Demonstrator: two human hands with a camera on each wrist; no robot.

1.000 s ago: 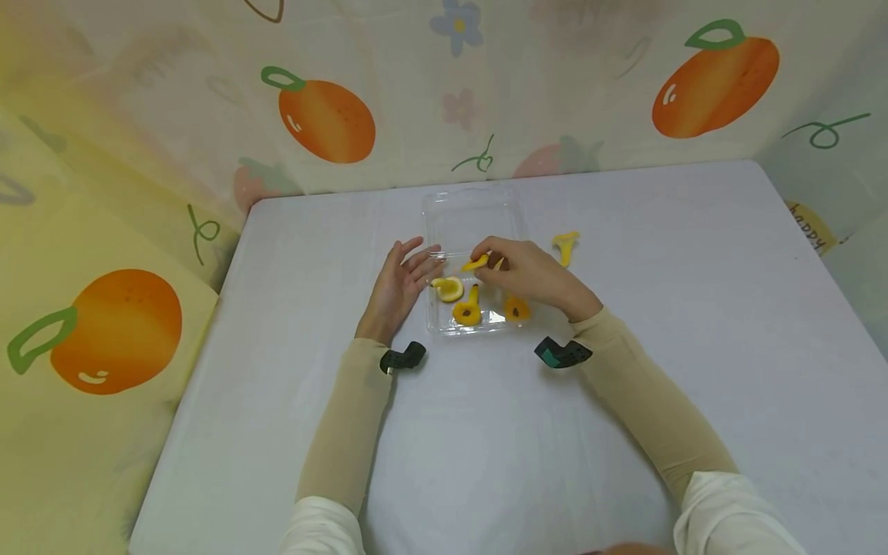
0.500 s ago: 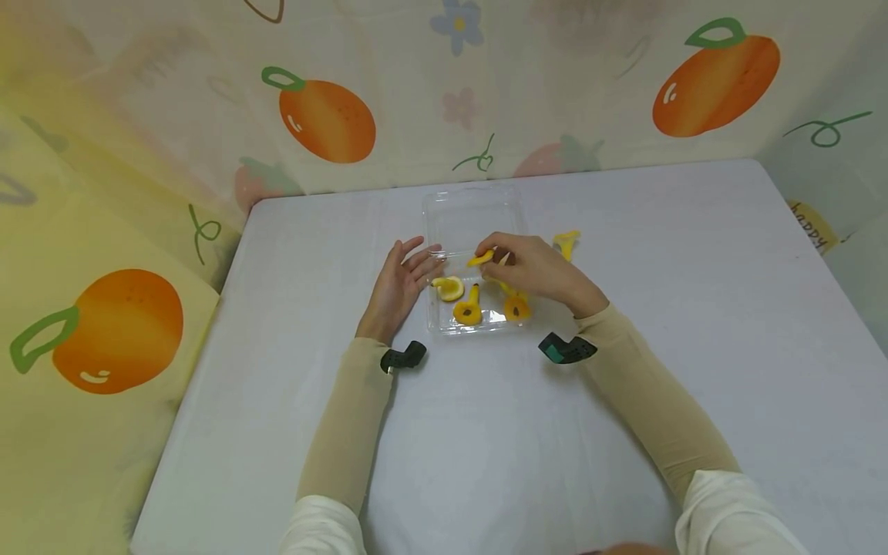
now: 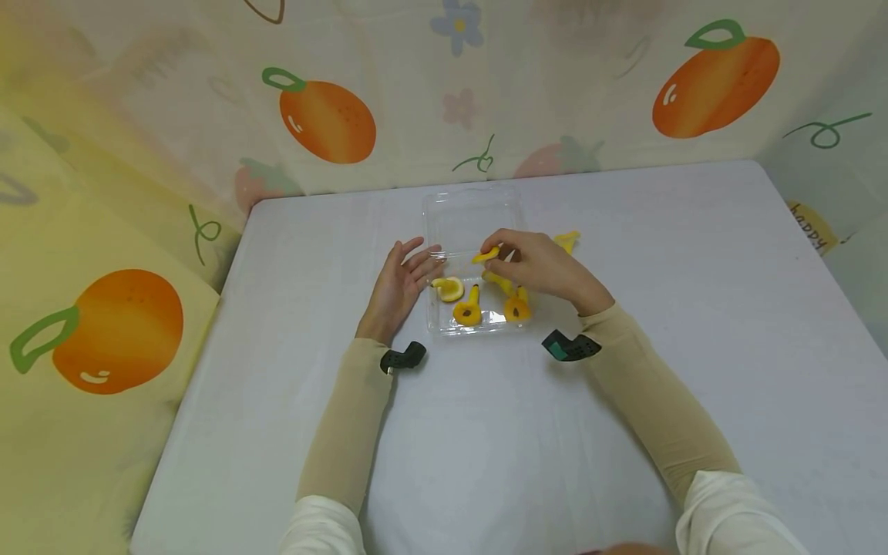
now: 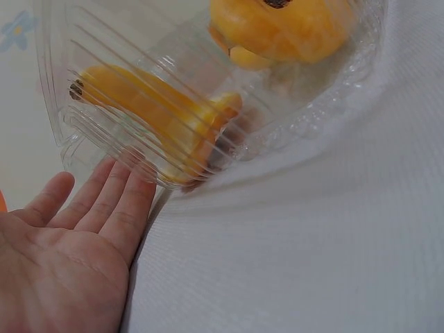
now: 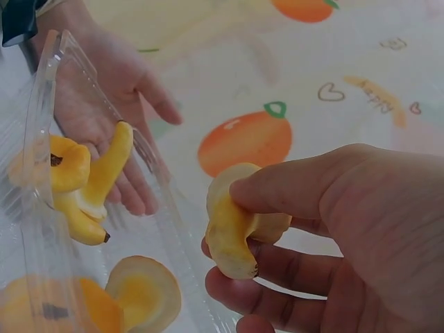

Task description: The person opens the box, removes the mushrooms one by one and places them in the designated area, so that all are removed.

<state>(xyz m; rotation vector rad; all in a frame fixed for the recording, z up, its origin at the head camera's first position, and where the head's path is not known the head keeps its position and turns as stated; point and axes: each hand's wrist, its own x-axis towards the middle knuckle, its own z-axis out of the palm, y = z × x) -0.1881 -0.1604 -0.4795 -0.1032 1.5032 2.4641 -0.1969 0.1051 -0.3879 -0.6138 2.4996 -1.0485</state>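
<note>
A clear plastic clamshell box (image 3: 479,330) lies on the table with its lid thrown back. Inside it are several yellow trumpet-shaped mushrooms, among them one at the front (image 3: 468,311) and a paler-capped one (image 3: 454,290) at the left. Above the box, my right hand (image 3: 534,266) pinches another yellow mushroom (image 5: 232,225) between thumb and fingers; its pale cap and curved stem show in the right wrist view. My left hand (image 3: 395,291) lies palm up with fingers extended, its fingertips against the box's left side. One more mushroom (image 3: 569,240), partly covered by my right hand, lies right of the box.
The box's clear lid (image 3: 475,216) extends toward the back of the white-covered table (image 3: 486,447). A fruit-printed curtain (image 3: 402,100) hangs behind the table, and a yellowish one (image 3: 90,462) hangs along its left side.
My right hand has shifted slightly right and away with the pinched mushroom, uncovering more of a mushroom inside the box and covering part of the loose one. My left hand stays still.
</note>
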